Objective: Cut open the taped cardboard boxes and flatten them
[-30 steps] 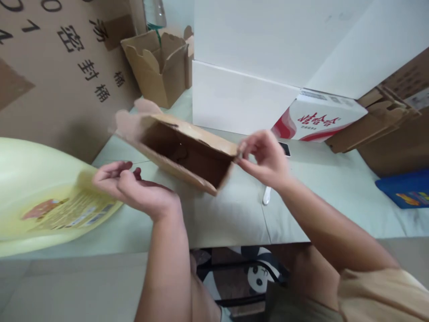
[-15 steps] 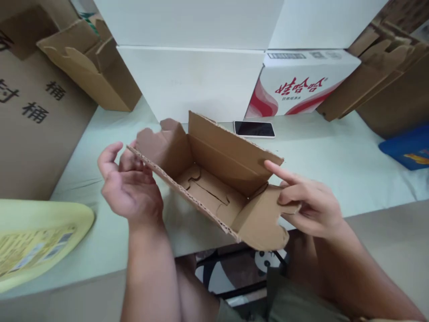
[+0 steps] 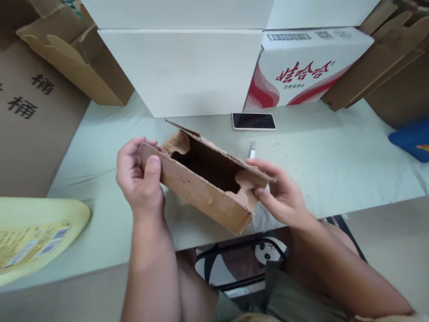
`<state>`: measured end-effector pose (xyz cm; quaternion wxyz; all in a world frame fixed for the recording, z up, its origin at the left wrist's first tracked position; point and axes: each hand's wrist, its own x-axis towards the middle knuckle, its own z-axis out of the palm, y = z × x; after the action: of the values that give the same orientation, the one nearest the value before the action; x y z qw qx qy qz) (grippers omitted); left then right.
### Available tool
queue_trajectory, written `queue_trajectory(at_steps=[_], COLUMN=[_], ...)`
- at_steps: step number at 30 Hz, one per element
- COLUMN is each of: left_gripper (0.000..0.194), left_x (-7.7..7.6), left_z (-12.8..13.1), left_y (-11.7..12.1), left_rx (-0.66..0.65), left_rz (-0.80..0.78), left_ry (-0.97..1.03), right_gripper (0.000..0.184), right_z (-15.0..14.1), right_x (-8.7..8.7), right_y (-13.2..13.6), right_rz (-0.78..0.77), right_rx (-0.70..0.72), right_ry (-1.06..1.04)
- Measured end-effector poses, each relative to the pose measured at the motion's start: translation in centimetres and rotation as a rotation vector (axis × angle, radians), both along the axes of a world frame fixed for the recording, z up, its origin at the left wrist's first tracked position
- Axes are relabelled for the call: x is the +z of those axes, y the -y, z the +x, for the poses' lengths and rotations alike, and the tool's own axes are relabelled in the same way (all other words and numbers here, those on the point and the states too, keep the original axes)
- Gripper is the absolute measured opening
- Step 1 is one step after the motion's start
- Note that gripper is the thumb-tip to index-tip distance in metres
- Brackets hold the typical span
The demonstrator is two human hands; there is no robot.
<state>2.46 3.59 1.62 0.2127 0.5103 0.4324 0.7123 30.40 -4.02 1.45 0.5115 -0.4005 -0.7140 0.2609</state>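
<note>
A small brown cardboard box (image 3: 201, 194) is held tilted above the table, its long opening facing up. Both short end flaps are folded inward over the opening, while the far long flap stands up. My left hand (image 3: 142, 172) grips the left end, thumb on the near panel and fingers behind it. At the right end, my right hand (image 3: 278, 190) has its thumb against the folded end flap and its fingers behind the far flap. The box's inside is dark. Just beyond my right fingers lies a small white and grey object (image 3: 252, 150), partly hidden.
A phone (image 3: 254, 121) lies before white cartons (image 3: 187, 71) and a red-and-white printed carton (image 3: 295, 71). Open cardboard boxes stand at back left (image 3: 100, 71) and right (image 3: 368, 67). A yellow container (image 3: 43, 237) is at left, a blue object (image 3: 410, 138) at right.
Both end flaps have folded inward and the near long panel has turned to face me. My left hand has closed on the box's left end; my right thumb has moved onto the end flap.
</note>
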Motion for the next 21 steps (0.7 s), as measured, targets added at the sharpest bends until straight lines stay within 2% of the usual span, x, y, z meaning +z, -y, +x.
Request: queue_trajectory(at_steps=[3, 7, 11, 14, 16, 21], left_gripper=[0.051, 0.034, 0.030, 0.026, 0.030, 0.037], left_x=[-0.3, 0.1, 0.3, -0.1, -0.4, -0.5], left_z=[-0.5, -0.8, -0.8, -1.1, -1.3, -1.5], left_y=[0.1, 0.2, 0.2, 0.2, 0.2, 0.4], left_rx=[0.009, -0.014, -0.031, -0.036, -0.049, -0.049], left_rz=[-0.033, -0.039, -0.019, -0.001, 0.024, -0.014], left_ry=[-0.191, -0.418, -0.445, -0.476, -0.487, -0.502], right_gripper=[0.039, 0.041, 0.041, 0.056, 0.063, 0.047], right_z=[0.2, 0.6, 0.6, 0.5, 0.4, 0.6], right_x=[-0.4, -1.2, -1.7, -2.2, -2.4, -2.0], right_y=[0.1, 0.0, 0.1, 0.2, 0.2, 0.1], right_rz=[-0.004, -0.005, -0.031, -0.011, 0.027, 0.024], right_rx=[0.176, 0.228, 0.219, 0.193, 0.183, 0.208], right_ry=[-0.008, -0.070, -0.099, -0.112, -0.089, -0.057])
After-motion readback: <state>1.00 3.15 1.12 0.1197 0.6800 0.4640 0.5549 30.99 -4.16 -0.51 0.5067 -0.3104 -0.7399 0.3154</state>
